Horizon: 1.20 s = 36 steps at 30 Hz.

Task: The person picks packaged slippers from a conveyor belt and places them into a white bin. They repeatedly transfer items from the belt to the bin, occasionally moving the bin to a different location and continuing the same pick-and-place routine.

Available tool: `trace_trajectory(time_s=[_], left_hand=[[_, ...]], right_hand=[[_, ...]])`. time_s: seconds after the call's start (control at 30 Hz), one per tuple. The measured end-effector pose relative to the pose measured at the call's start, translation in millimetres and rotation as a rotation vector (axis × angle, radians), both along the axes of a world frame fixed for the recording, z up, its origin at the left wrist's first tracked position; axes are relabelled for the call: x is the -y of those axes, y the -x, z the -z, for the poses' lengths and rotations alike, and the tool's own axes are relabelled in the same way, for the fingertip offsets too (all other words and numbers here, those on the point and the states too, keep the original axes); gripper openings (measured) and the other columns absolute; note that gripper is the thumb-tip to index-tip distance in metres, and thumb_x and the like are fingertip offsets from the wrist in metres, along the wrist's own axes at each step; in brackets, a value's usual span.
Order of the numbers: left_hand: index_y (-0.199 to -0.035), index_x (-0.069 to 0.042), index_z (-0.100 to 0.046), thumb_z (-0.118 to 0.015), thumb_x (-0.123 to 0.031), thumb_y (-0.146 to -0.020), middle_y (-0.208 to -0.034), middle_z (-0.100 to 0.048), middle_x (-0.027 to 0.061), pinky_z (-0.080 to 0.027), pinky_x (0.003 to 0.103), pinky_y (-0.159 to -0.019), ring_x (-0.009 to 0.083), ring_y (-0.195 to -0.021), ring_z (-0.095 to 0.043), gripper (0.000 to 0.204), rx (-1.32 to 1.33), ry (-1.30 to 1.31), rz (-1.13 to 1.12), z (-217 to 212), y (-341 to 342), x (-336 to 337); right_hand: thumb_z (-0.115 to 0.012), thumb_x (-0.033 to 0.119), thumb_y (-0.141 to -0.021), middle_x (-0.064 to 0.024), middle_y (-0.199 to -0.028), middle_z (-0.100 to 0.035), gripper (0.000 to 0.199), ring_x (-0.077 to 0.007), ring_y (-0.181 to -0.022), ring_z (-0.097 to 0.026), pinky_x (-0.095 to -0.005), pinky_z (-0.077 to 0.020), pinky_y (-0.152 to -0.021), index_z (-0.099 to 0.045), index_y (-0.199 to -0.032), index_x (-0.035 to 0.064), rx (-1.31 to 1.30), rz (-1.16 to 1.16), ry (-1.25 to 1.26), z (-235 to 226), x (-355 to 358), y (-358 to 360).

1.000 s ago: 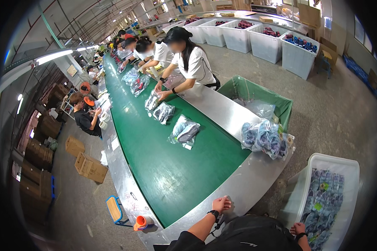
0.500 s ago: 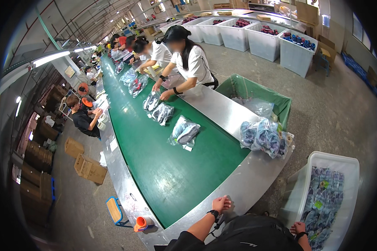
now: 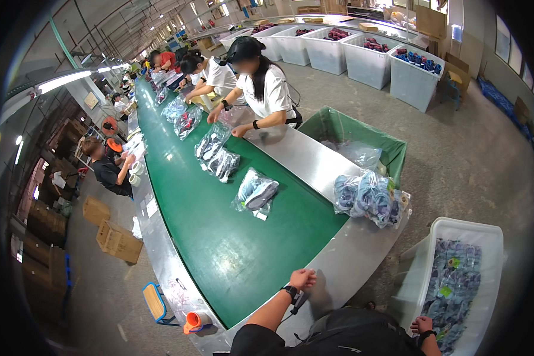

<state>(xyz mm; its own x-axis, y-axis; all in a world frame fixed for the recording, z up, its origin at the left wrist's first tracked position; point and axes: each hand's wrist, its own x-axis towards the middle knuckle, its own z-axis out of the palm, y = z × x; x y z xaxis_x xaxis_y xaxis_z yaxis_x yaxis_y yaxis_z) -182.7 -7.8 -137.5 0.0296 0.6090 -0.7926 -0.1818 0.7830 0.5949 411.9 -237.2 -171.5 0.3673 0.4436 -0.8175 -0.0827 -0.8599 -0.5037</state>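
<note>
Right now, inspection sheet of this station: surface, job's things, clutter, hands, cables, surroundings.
Surface: green conveyor belt with a steel side shelf.
Job's things: white bin of bagged shoes; bagged pair nearest on the belt; pile of bags on the shelf.
Clutter: orange cone by the belt end.
Hands: left hand on the shelf edge, empty; right hand on the bin rim.
Cables: nothing seen.
Surroundings: co-workers bagging along the belt; cardboard boxes on the floor.

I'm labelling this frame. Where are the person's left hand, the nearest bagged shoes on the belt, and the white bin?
left hand [image 3: 302, 278], head view, back of hand
bagged shoes [image 3: 256, 192], head view, middle of bag
white bin [image 3: 466, 226], head view, far rim
</note>
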Motion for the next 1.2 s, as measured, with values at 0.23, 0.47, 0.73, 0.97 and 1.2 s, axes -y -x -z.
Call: trace_trajectory(time_s=[0.23,0.47,0.73,0.97,1.2], left_hand=[[-0.085,-0.005,-0.063,-0.064,-0.026,-0.086,-0.075,-0.064,0.0038,-0.048,0.025,-0.051,0.0099,-0.060,-0.057,0.022,-0.198,-0.201,-0.123,-15.0,43.2,-75.6],[-0.099,0.000,-0.064,-0.070,-0.031,-0.078,-0.091,-0.067,0.0128,-0.050,0.035,-0.076,0.0237,-0.084,-0.063,0.038,-0.669,-0.500,-0.130,-5.5,95.6,-156.2],[-0.126,0.001,-0.050,-0.070,-0.035,-0.073,-0.133,-0.044,0.0248,-0.029,0.046,-0.106,0.0410,-0.125,-0.037,0.068,-1.321,-0.613,0.070,-33.3,156.4,-231.4],[-0.138,-0.001,-0.038,-0.069,-0.039,-0.075,-0.146,-0.030,0.0225,-0.023,0.044,-0.111,0.0414,-0.134,-0.026,0.080,-1.382,-0.435,0.351,-44.0,173.3,-260.4],[-0.137,0.004,-0.035,-0.070,-0.037,-0.074,-0.146,-0.028,0.0202,-0.022,0.043,-0.112,0.0408,-0.135,-0.022,0.083,-1.429,-0.519,0.384,-33.6,137.5,-232.6]], right_hand=[[-0.052,0.010,-0.084,-0.0166,-0.080,-0.062,0.018,-0.0293,-0.060,-0.066,-0.0407,-0.0536,-0.049,-0.055,-0.099,0.0016,0.012,-0.014,-0.021,-15.0,-3.6,4.1],[-0.053,0.010,-0.084,-0.0150,-0.078,-0.062,0.020,-0.0283,-0.061,-0.066,-0.0389,-0.0535,-0.049,-0.055,-0.101,0.0011,0.011,0.008,-0.030,-34.7,2.1,10.0],[-0.053,0.011,-0.084,-0.0136,-0.080,-0.063,0.025,-0.0245,-0.062,-0.066,-0.0347,-0.0544,-0.051,-0.054,-0.107,0.0007,0.076,0.030,-0.029,-65.2,1.8,26.7],[-0.053,0.010,-0.084,-0.0125,-0.077,-0.063,0.024,-0.0220,-0.061,-0.066,-0.0321,-0.0531,-0.050,-0.055,-0.105,-0.0016,0.116,-0.041,-0.052,-81.1,-2.8,34.6],[-0.055,0.009,-0.084,-0.0121,-0.077,-0.063,0.028,-0.0203,-0.065,-0.066,-0.0298,-0.0521,-0.053,-0.055,-0.109,-0.0031,0.119,-0.035,-0.087,-97.1,-5.2,37.8]])
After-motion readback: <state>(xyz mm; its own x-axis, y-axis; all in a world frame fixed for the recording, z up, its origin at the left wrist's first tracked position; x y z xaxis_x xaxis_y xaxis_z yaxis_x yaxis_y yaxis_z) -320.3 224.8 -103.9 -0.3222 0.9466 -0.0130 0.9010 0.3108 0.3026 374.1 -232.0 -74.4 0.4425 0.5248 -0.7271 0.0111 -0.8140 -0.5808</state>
